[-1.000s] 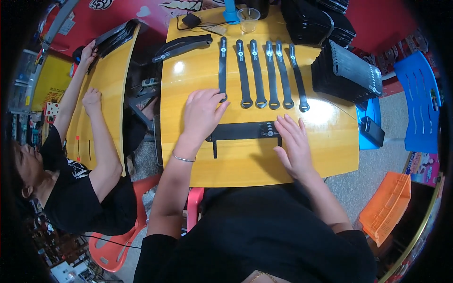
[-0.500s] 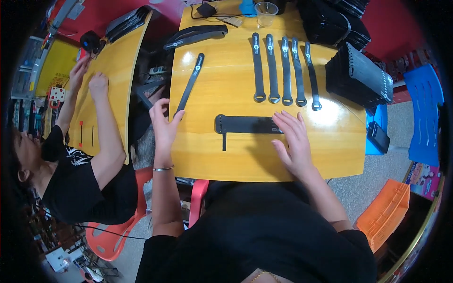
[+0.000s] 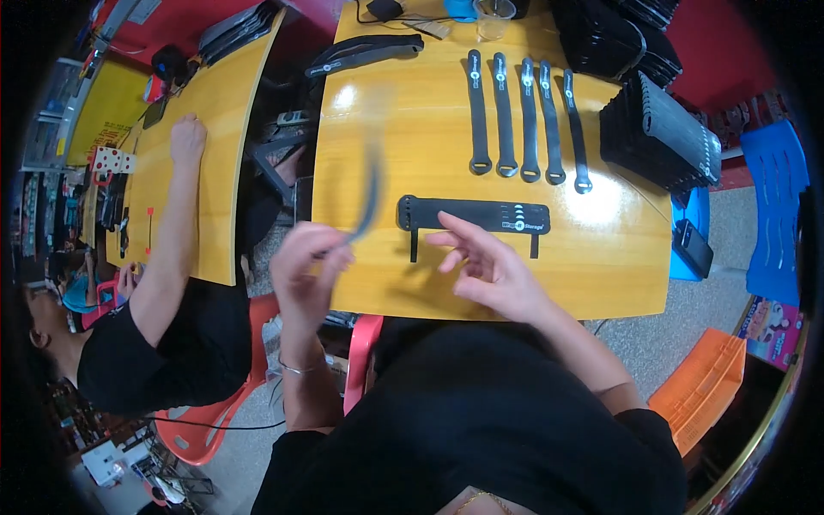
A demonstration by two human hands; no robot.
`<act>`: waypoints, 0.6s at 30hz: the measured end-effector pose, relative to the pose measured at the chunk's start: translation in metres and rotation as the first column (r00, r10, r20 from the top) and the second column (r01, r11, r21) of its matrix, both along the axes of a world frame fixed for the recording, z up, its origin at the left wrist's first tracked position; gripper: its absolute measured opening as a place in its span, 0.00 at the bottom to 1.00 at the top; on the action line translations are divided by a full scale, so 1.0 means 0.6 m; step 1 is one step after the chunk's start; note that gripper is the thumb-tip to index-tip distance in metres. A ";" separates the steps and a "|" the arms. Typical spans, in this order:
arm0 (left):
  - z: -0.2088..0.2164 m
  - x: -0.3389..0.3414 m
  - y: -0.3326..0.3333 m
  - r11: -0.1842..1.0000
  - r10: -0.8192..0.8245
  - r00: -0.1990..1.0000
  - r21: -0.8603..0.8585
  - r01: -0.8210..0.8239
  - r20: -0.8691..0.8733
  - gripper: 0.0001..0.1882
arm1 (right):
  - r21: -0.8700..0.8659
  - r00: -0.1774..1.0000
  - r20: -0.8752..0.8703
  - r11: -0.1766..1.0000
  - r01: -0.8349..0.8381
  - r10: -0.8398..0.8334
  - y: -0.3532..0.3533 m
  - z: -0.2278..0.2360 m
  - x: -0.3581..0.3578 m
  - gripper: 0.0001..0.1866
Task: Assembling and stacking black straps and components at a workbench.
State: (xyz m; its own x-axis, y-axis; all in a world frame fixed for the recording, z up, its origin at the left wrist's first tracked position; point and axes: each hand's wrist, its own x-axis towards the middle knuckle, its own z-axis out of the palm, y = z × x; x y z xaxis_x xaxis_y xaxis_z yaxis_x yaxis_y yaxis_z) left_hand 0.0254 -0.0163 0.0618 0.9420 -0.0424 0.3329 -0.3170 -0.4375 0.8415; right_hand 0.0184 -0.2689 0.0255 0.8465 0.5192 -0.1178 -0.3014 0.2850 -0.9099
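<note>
My left hand (image 3: 307,270) is closed on the lower end of a black strap (image 3: 373,189). The strap is lifted off the table, bowed and smeared by motion. My right hand (image 3: 499,273) hovers at the near edge of a flat black panel (image 3: 472,215), fingers apart and holding nothing. That panel lies crosswise on the table, with a row of holes at its left end, white print at its right and two short black tabs toward me. Beyond it, several black straps (image 3: 530,129) with looped ends lie side by side, pointing away.
On the yellow table (image 3: 403,296) sit a folded black strap bundle (image 3: 369,53), a clear plastic cup (image 3: 495,21) and a stack of black panels (image 3: 661,133). A co-worker's arm (image 3: 167,257) rests on the neighbouring table at left. An orange crate (image 3: 699,390) stands at lower right.
My left hand has picked the strap off the table and drawn it nearer. My right hand has moved left and off the panel's right end, uncovering it.
</note>
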 end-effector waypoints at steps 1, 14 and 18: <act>0.008 -0.006 -0.018 0.990 -0.137 0.990 -0.039 0.135 -0.029 0.08 | 0.000 1.000 -0.001 1.000 0.000 0.000 -0.001 0.003 0.000 0.41; -0.046 -0.028 -0.057 0.931 -0.246 0.745 -0.365 0.003 -0.620 0.11 | -0.292 0.907 0.069 0.861 0.416 -0.415 -0.106 -0.009 -0.043 0.07; -0.087 -0.016 -0.055 0.933 -0.197 0.755 -0.357 -0.052 -0.625 0.11 | -0.376 0.864 0.024 0.796 0.474 -0.503 -0.120 -0.035 -0.054 0.09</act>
